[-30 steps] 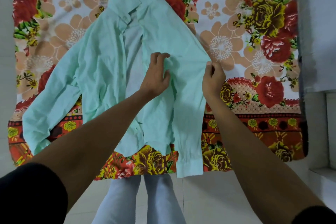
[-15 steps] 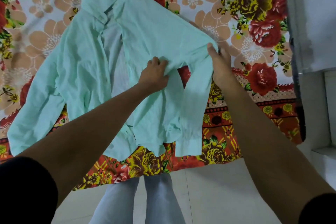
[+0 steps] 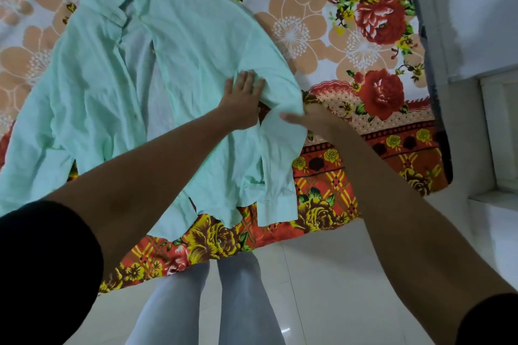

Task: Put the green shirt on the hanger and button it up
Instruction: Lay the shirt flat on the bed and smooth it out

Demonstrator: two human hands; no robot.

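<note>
- Green shirt [image 3: 112, 87] spread front-up and unbuttoned on floral bedsheet [image 3: 350, 45], collar at far side, left sleeve trailing off toward left edge.
- Left hand [image 3: 242, 101] laid on shirt's right chest panel, fingers fairly straight and spread, pressing fabric down; nothing grasped.
- Right hand [image 3: 314, 117] at shirt's right sleeve near armhole, thumb over cloth; fingers hidden behind fabric edge, sleeve appears pinched.
- Right sleeve hanging toward near side, cuff just past bed edge.
- Light-trousered legs [image 3: 213, 302] standing on white tiled floor [image 3: 336, 274].
</note>
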